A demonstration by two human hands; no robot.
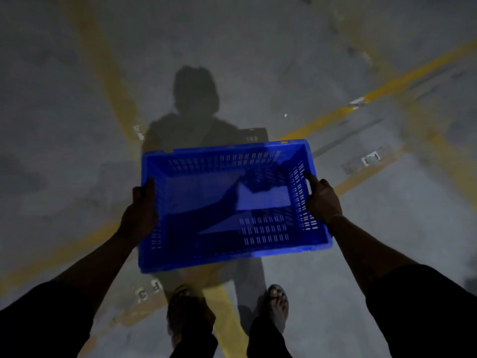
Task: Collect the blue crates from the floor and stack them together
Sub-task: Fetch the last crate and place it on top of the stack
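One rectangular blue plastic crate (227, 202) with slotted, ventilated walls and a smooth solid base is off the grey concrete floor (284, 60), carried empty above the person's feet; no stack or other crate is in view, so I judge the stacking is yet to come. The left hand (142, 210) grips the crate's left rim, the right hand (322, 200) grips the right rim with its forefinger lying along the wall, over worn yellow painted lines (108, 73).

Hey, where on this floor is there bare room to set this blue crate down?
Bare concrete lies left of the left yellow line, and in the wedge between it and the right yellow line. Nearest the feet it is crowded: lines cross there. Both the left hand and right hand grip the blue crate.
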